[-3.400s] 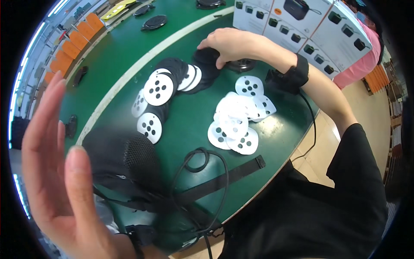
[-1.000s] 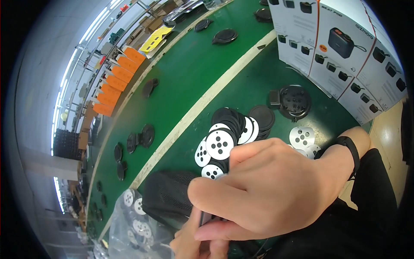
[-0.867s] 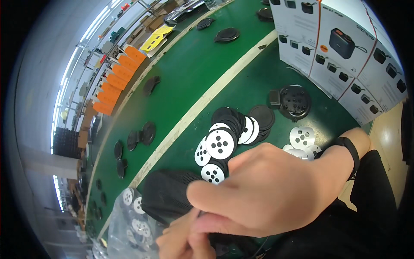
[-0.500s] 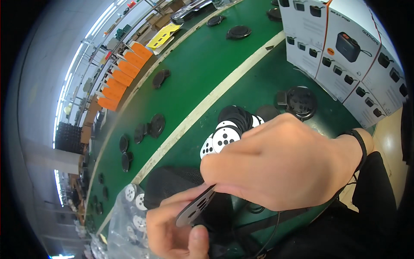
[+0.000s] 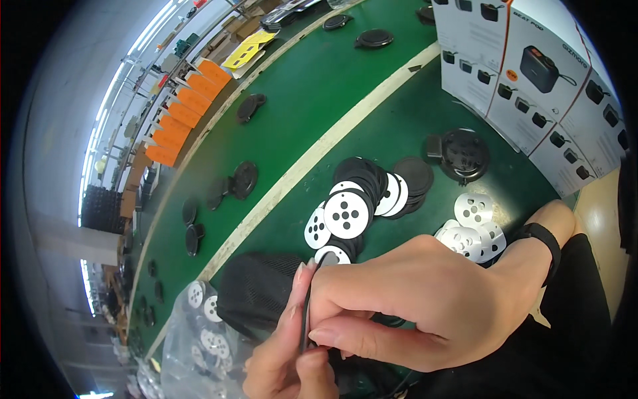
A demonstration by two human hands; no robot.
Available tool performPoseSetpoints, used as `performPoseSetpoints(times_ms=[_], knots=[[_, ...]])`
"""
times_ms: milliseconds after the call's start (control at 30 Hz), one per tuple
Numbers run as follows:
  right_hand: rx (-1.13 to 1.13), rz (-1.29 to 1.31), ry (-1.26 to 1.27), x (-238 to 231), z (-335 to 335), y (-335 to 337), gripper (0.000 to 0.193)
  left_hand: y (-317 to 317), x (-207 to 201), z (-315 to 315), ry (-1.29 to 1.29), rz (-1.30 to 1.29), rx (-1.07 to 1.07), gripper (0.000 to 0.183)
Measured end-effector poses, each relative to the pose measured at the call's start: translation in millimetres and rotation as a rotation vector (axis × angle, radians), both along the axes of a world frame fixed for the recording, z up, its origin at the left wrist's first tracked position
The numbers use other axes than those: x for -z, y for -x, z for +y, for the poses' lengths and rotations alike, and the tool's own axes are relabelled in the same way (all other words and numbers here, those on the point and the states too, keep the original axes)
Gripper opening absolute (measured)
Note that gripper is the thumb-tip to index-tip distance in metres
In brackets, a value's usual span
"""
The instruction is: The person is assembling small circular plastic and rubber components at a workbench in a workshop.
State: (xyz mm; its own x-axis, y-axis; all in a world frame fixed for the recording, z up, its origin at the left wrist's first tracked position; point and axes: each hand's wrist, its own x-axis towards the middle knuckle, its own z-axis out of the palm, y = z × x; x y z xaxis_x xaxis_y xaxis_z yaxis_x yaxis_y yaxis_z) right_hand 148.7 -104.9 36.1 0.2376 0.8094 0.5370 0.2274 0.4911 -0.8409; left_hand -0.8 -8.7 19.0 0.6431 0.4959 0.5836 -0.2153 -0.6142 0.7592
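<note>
A thin round disc (image 5: 306, 320), black at its edge and seen almost edge-on, stands upright between my two hands. My left hand (image 5: 279, 356) grips it from the left with fingers and thumb. From the other side my right hand (image 5: 425, 302) presses its curled fingers and thumb against the disc. Just beyond lies a loose pile of black and white discs (image 5: 346, 214) with holes in them. Shiny white discs (image 5: 473, 209) overlap beside my right wrist. Behind them rests a round black speaker-like part (image 5: 465, 153) with a small block at its side.
A black mesh-covered object (image 5: 256, 289) and a clear bag (image 5: 189, 349) of discs lie left of my hands. Several black round parts (image 5: 244, 179) sit on the green belt (image 5: 292, 126) past a pale strip. Printed boxes (image 5: 531, 86) stack up at the right.
The disc has turned from showing its face to nearly edge-on. My right hand has come lower and nearer, uncovering more of the pile and the shiny discs.
</note>
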Motion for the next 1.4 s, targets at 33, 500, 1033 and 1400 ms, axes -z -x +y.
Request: performPoseSetpoints(times_ms=[33, 500, 1033, 1400], knots=[[0.000, 0.006, -0.012, 1.7, 0.2, 0.9, 0.008, -0.4, 6.1, 1.7, 0.018, -0.062, 0.041, 0.043], [-0.020, 0.034, -0.072, 5.5, -1.1, 6.1, 0.007, 3.8, 24.8, 6.4, 0.075, -0.185, 0.185, 0.059], [-0.079, 0.064, -0.220, 10.6, 4.9, 11.9, 0.015, 0.0, 22.2, -1.4, 0.102, -0.159, 0.132, 0.059], [0.012, 0.055, -0.171, 5.3, -2.6, 11.2, 0.007, 5.9, 24.2, -1.4, 0.067, -0.163, 0.083, 0.058]])
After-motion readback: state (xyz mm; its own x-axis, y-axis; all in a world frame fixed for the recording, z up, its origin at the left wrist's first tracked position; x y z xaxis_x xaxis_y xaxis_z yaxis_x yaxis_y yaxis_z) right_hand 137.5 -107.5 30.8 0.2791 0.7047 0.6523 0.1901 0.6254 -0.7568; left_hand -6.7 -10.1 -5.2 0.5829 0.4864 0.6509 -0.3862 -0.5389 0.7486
